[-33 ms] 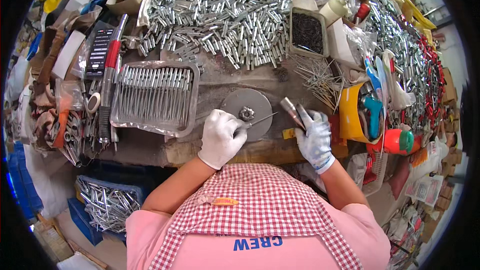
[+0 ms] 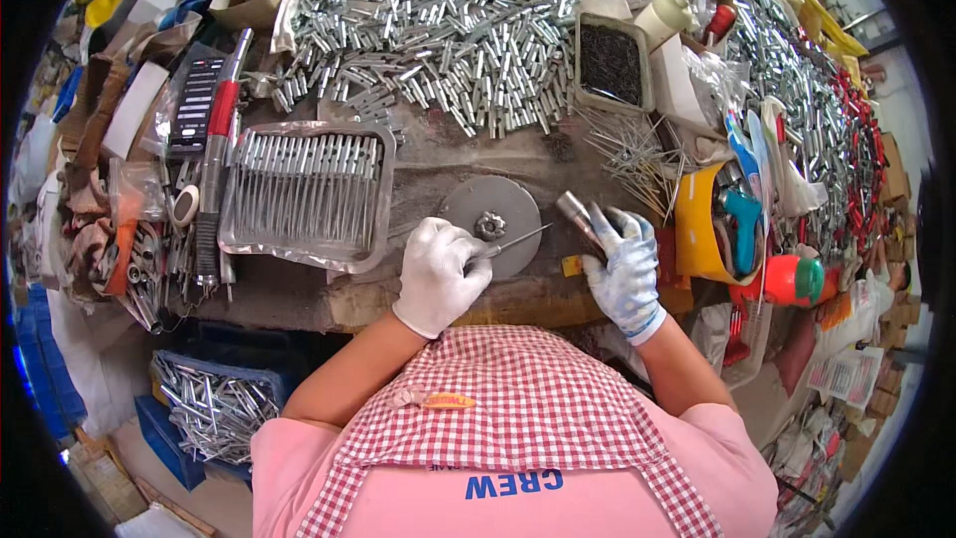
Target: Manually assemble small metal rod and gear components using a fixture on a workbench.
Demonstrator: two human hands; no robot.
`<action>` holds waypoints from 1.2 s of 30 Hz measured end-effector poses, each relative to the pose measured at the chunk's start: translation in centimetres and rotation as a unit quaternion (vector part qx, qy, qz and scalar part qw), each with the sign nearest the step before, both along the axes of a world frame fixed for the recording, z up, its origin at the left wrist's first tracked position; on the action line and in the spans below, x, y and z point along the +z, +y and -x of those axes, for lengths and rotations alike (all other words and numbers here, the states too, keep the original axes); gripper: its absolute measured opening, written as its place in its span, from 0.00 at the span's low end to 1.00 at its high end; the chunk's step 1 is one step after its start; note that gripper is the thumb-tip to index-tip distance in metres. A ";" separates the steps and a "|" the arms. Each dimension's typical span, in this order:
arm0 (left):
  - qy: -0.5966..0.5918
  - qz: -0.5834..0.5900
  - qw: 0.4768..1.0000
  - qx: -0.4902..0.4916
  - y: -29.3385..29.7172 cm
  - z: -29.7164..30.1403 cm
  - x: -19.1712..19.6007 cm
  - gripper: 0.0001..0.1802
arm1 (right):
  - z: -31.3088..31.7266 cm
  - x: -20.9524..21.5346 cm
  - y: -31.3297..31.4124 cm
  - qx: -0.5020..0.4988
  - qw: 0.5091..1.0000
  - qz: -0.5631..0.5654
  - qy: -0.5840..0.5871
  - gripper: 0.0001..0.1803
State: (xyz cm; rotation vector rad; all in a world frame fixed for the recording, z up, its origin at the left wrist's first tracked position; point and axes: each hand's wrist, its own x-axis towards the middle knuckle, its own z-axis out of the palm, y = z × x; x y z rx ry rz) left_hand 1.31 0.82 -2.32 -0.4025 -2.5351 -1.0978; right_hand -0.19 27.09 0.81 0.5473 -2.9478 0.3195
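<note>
Left hand [image 2: 438, 277]: gloved, closed on slim metal rod [image 2: 520, 239], above grey disc [image 2: 514, 203], tip pointing right | Right hand [image 2: 627, 274]: gloved, holding metal-headed tool [image 2: 573, 207] | Rod handling (judged): light, stiff, slippery; hold thicker left end | Disc: on table [image 2: 438, 161], right of tray [image 2: 387, 201]

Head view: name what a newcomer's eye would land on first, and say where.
Most likely the big heap of shiny metal pieces sprawled across the far side of the workbench. Next, at left, comes the silvery tray with thin rods lined up neatly. Near the middle, the gloved left hand holds a pointed rod across a gray disc, while the gloved right hand grips a metal cylinder.
</note>
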 end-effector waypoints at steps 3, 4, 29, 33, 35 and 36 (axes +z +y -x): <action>-0.034 -0.082 0.996 -0.020 0.2 -0.5 1.9 0.06 | 0.7 2.4 -3.4 0.112 0.994 0.004 -0.004 0.37; -0.080 -0.159 0.984 -0.031 0.5 -0.5 2.7 0.07 | 1.2 1.7 -4.2 0.143 0.989 0.022 0.028 0.24; -0.130 0.147 0.899 0.392 -19.9 3.1 5.7 0.17 | 15.5 -0.7 3.7 0.115 0.980 -0.139 0.078 0.06; -0.176 0.193 0.882 0.393 -22.2 5.4 5.0 0.14 | 14.5 0.2 1.4 0.140 0.984 0.019 0.104 0.11; -0.159 0.223 0.885 0.376 -22.9 6.6 4.3 0.12 | 13.6 -1.0 1.1 0.079 0.972 0.208 0.075 0.09; -0.158 0.225 0.886 0.374 -23.0 7.2 4.3 0.12 | 13.4 -1.2 0.6 0.013 0.921 0.387 0.042 0.08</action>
